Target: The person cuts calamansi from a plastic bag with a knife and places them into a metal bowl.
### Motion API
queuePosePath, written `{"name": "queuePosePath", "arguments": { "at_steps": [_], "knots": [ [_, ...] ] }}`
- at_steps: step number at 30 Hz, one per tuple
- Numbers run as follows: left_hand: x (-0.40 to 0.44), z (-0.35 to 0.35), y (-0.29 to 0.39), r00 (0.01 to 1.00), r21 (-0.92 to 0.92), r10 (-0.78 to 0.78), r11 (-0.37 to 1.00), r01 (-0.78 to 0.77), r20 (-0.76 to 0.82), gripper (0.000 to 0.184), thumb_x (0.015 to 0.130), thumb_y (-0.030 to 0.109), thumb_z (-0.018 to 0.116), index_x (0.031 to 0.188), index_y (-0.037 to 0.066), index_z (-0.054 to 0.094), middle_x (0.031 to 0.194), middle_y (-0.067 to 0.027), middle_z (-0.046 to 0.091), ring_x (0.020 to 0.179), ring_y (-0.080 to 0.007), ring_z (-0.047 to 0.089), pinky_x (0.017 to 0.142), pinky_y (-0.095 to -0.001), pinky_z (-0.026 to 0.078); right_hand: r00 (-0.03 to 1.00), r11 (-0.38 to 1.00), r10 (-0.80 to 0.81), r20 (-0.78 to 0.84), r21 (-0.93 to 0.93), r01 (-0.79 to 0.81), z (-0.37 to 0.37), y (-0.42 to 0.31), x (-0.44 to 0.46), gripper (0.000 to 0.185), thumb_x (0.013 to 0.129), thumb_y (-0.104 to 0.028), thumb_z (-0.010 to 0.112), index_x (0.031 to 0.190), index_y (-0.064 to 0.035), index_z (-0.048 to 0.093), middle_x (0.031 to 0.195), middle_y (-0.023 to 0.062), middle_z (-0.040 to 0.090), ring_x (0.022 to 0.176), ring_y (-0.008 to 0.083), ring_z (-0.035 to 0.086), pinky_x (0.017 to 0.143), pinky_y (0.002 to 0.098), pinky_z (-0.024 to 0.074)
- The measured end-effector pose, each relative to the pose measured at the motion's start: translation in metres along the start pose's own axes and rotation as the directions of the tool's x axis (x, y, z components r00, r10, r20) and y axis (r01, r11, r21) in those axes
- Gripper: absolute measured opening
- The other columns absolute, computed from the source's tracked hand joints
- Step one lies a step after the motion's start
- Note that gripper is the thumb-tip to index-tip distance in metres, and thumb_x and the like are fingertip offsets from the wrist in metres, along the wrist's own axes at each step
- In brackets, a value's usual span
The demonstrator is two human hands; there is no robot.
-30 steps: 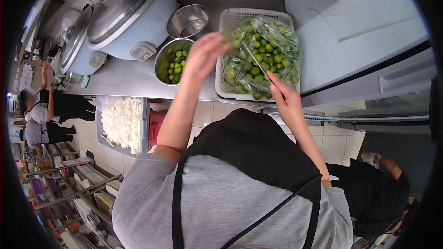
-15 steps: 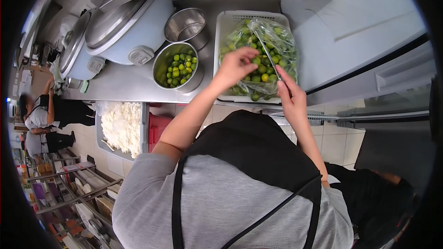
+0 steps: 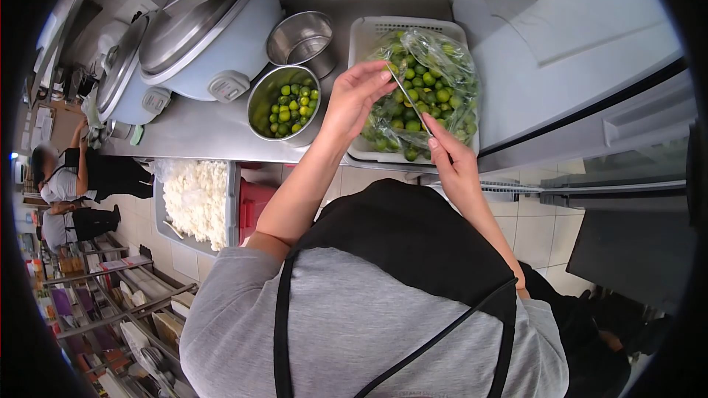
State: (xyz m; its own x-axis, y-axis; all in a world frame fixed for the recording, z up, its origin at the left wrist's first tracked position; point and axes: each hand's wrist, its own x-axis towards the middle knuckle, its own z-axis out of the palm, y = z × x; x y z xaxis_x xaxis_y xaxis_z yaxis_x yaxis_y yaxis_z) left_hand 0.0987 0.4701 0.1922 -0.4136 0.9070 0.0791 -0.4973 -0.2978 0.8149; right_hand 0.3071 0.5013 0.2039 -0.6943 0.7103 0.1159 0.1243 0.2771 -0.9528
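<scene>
My right hand [image 3: 453, 158] grips the handle of a knife [image 3: 410, 99], its narrow blade slanting up and to the left. At the blade's tip, the fingers of my left hand [image 3: 358, 96] pinch a small green calamansi [image 3: 393, 68], partly hidden by the fingertips. Below both hands, many green calamansi [image 3: 430, 92] lie in an opened clear plastic bag [image 3: 459, 66]. The bag sits inside a white plastic basket [image 3: 357, 37]. To the left, a steel pot [image 3: 259, 103] holds more calamansi, some yellowish.
An additional steel pot [image 3: 284, 40] stands behind the first. Large rice cookers [image 3: 210, 66] occupy the counter's left side. A grey tub [image 3: 233, 210] of white food is below the counter edge. Co-workers [image 3: 66, 177] stand far left; another person [image 3: 582, 324] is behind at right.
My left hand has moved left and slightly up, bringing its fingertips to the knife's tip. My right hand and the knife have shifted a little left. The person at lower right has moved.
</scene>
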Motion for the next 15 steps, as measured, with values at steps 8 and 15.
{"name": "queuePosePath", "arguments": {
  "at_steps": [8, 15],
  "knots": [
    [-0.007, 0.012, -0.006, 1.0, 0.063, -0.003, 0.998, 0.003, 0.002, 0.019, 0.083, 0.002, 0.06, 0.101, -0.003, 0.058, 0.097, -0.0108, 0.063, 0.09, -0.0169, 0.061, 0.082, -0.0314, 0.051, 0.996, 0.989, -0.066, -0.056, -0.135, 0.057, 0.004, -0.002, 0.012, 0.033, 0.092, -0.014, 0.048, 0.124, -0.0052, 0.051, 0.112, 0.0159, 0.06, 0.087, 0.0221, 0.06, 0.08, 0.0278, 0.0443],
    [-0.011, 0.014, -0.017, 0.997, 0.034, -0.062, 0.998, 0.06, 0.044, 0.023, 0.081, 0.002, 0.063, 0.102, -0.002, 0.057, 0.096, -0.0102, 0.063, 0.088, -0.0158, 0.061, 0.081, -0.031, 0.052, 0.994, 0.994, -0.046, -0.099, -0.104, 0.036, 0.005, -0.003, 0.021, 0.032, 0.092, -0.013, 0.049, 0.122, -0.0056, 0.053, 0.105, 0.0159, 0.062, 0.075, 0.0199, 0.058, 0.072, 0.0275, 0.0452]
  ]
}}
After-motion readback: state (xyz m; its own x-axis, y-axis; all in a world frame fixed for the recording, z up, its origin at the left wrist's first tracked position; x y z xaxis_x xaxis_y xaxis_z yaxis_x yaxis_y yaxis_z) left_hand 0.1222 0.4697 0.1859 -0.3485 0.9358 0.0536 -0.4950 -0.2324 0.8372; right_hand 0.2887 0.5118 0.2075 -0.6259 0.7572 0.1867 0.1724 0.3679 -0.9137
